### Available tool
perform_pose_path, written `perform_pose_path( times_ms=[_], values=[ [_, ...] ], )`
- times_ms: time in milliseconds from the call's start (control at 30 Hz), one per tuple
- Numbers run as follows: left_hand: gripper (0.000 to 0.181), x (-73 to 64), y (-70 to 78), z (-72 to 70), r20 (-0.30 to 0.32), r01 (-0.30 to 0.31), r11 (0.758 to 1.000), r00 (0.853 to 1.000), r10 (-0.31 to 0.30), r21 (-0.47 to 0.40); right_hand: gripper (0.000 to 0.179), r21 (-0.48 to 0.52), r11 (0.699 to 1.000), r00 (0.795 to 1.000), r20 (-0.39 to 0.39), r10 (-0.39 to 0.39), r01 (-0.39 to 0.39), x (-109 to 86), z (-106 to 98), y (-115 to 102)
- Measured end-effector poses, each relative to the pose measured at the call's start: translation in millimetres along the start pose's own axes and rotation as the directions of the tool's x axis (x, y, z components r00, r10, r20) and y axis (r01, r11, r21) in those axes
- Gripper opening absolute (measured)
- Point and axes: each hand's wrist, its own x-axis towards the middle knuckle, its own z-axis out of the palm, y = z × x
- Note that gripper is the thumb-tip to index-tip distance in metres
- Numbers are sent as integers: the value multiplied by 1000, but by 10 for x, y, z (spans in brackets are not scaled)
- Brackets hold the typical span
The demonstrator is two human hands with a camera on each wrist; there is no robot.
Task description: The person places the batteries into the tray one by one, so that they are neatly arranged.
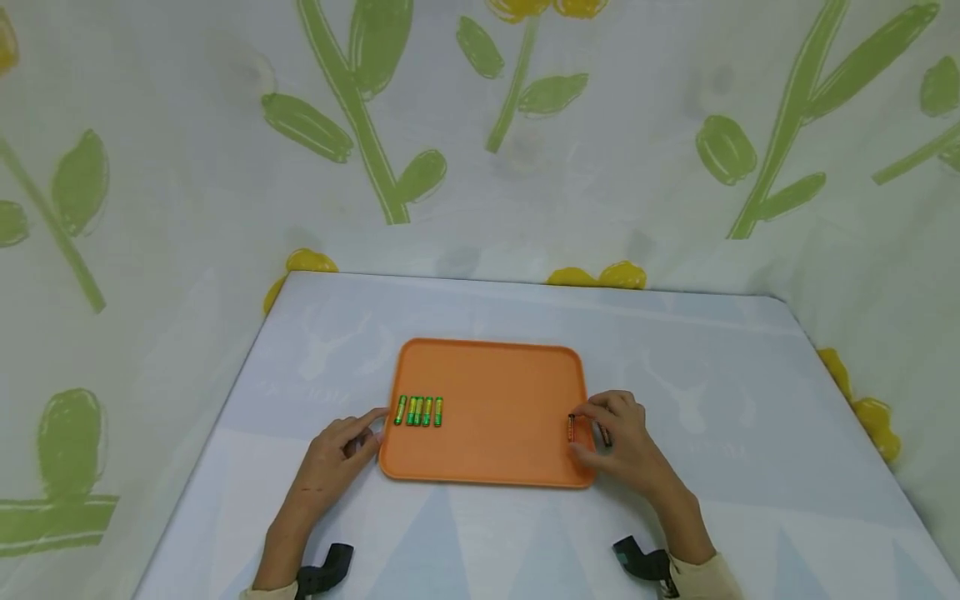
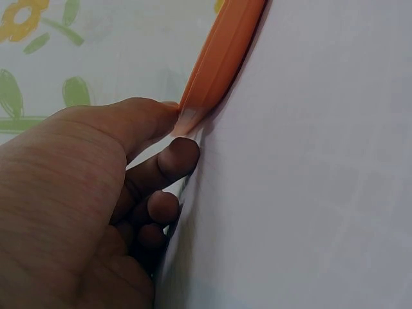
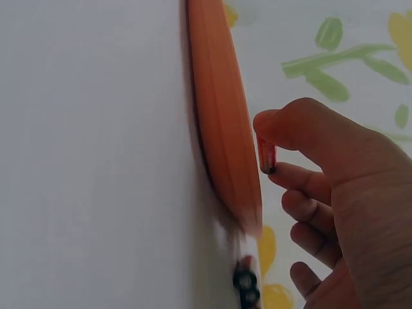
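Observation:
On the left part of an orange tray [image 1: 495, 400] several green and yellow batteries [image 1: 418, 411] lie side by side in a row. My left hand [image 1: 330, 462] is at the tray's left edge, thumb and forefinger tips against the rim, as the left wrist view also shows. Between thumb and forefinger, my right hand [image 1: 626, 442] pinches a small red battery [image 1: 571, 427] upright in the head view, just inside the tray's right edge. A second, dark-and-red battery [image 1: 604, 435] lies on the table beside the tray, partly under the right hand.
The tray stands on a pale patterned table [image 1: 480, 533]. Behind and around it hang white sheets [image 1: 615, 192] printed with green leaves and yellow flowers. A dark wrist camera [image 1: 326, 571] sits on the left wrist, another [image 1: 641, 560] on the right.

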Motion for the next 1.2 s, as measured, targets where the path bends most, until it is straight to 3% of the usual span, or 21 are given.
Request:
perform_pose_path(
  times_ms=[500, 1200],
  values=[
    [38, 47, -5, -39, 13, -23, 1000, 1000, 23, 5, 38, 47, 998, 1000, 9, -29, 28, 221, 303, -203],
    [39, 8, -35, -16, 14, 21, 1000, 1000, -21, 12, 41, 31, 999, 999, 30, -26, 25, 576, 687, -534]
  ],
)
